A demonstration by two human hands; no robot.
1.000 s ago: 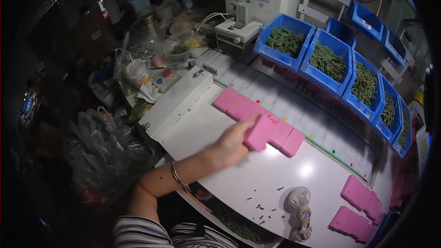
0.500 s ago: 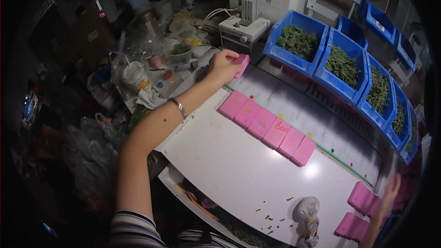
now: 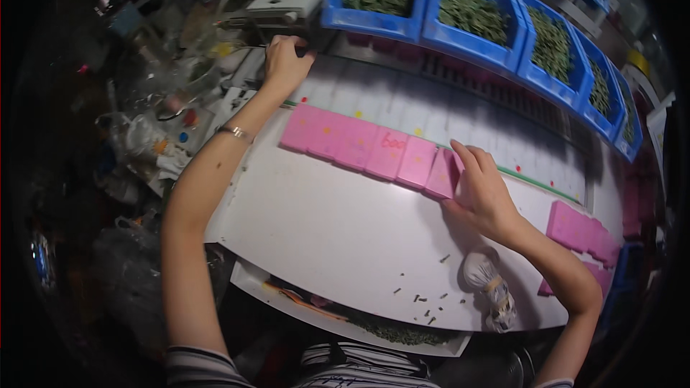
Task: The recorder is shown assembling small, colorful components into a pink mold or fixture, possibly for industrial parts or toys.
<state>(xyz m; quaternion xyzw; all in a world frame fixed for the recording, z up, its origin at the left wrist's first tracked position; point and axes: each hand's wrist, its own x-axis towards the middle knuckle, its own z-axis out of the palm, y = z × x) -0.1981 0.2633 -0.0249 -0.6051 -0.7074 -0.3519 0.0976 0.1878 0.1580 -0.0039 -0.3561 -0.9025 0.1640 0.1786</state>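
Note:
Six pink rectangular blocks form a slanting row on the white tabletop. The row's rightmost pink block [image 3: 443,174] is gripped lengthwise by my right hand [image 3: 487,190], thumb at its near end and fingers at its far end. It is slightly tilted against its neighbour. Red handwriting marks another pink block [image 3: 384,151] in the row. At the upper left, my left hand [image 3: 287,66] is beside the white machine [image 3: 287,1]. Its fingers are bent, with a dark gap between them and the thumb, and no block shows in it.
Blue bins [image 3: 471,42] of dried green leaves line the far side, above a pale strip with a green edge [image 3: 388,126]. More pink blocks [image 3: 575,226] lie at right. A tied white cloth bundle [image 3: 489,280] and green scraps lie near front. Plastic bags clutter the left.
My right hand has come from the far right to the row's end block and grips it. The pink block no longer shows in my left hand. The whole view has shifted.

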